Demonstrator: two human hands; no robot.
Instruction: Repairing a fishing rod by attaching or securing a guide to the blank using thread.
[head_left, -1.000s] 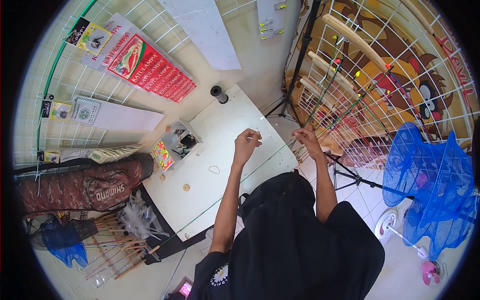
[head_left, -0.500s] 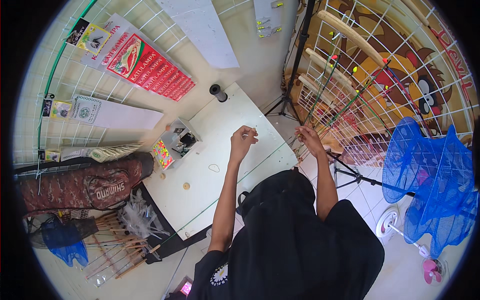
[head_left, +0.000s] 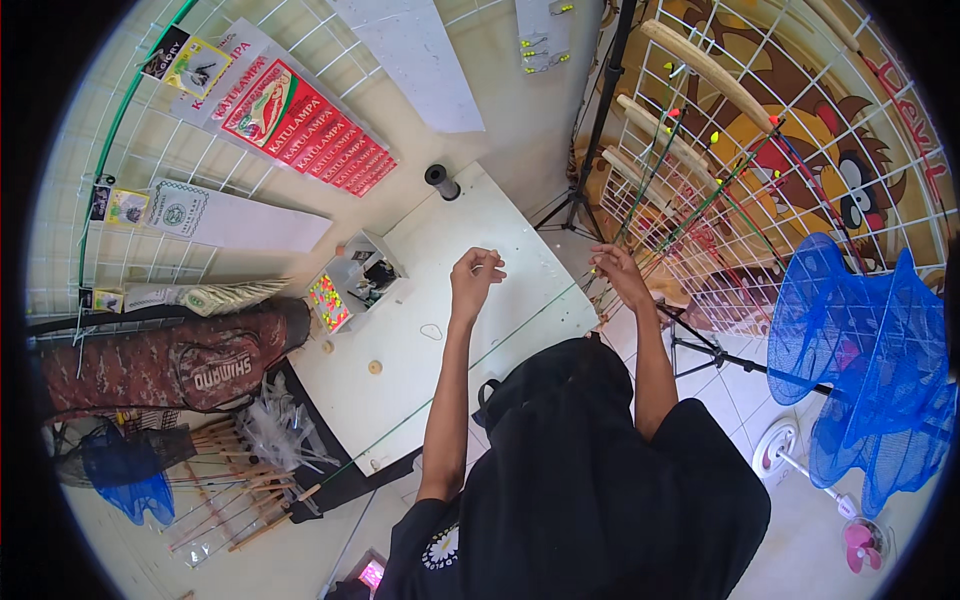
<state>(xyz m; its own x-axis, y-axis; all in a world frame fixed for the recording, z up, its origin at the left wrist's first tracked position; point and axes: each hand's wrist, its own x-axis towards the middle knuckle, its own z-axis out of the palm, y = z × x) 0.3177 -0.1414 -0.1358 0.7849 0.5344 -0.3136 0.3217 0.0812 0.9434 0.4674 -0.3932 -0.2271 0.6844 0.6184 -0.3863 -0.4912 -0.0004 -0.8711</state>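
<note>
Above the white table (head_left: 400, 420) my left hand (head_left: 476, 283) is raised with its fingers curled into a pinch. What it pinches, perhaps a thin line, is too fine to make out. Off the table's right edge, my right hand (head_left: 620, 275) also has bent fingers drawn together, and anything between them is too small to see. A thin green fishing rod (head_left: 478, 365) with a wooden grip slants across the table, its thin end running toward my right hand. A small loop of line (head_left: 431, 331) lies left of my left hand.
A white box (head_left: 357, 285) with bright beads and small parts stands on the table, near a dark cylinder (head_left: 441, 181) and small round wooden pieces (head_left: 375, 367). Rods hang on a wire grid (head_left: 740, 230) at right, above blue nets (head_left: 865, 360). A camouflage bag (head_left: 180, 360) is at left.
My left hand has shifted slightly left, and my right hand has risen slightly, its fingers a little more spread. The whole view has moved a touch.
</note>
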